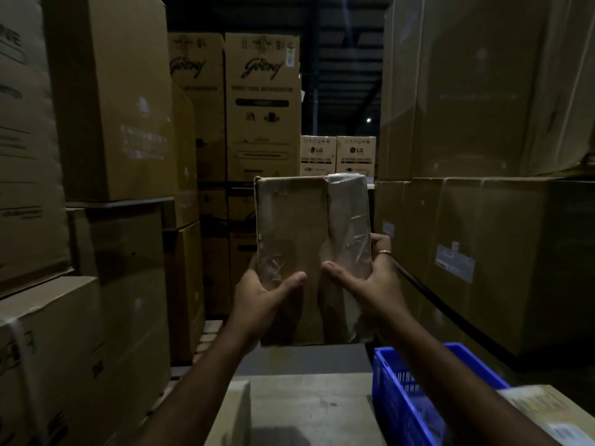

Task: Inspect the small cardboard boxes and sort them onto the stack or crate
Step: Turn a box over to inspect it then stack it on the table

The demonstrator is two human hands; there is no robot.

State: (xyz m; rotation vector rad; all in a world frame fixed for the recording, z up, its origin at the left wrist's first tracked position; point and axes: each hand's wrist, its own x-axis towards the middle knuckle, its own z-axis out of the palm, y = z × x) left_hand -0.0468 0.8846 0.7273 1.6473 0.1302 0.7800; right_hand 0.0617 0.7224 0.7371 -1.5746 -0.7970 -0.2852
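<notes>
I hold a small cardboard box point(299, 226) upright in front of me, in the middle of the view. Clear tape runs down its right side and wrinkles at its lower left. My left hand point(260, 300) grips its lower left edge, thumb across the front. My right hand point(367, 284), a ring on one finger, grips its lower right edge, thumb on the front and fingers behind. Below, a blue plastic crate point(399, 391) sits at the lower right, partly hidden by my right forearm. A flat cardboard surface point(306, 403) lies beneath the box.
Tall stacks of large cartons point(106, 101) wall the left side, and more cartons point(483, 91) stand on the right. Fridge cartons point(262, 104) rise at the back of a dark aisle. Another labelled box point(547, 413) lies at the lower right corner.
</notes>
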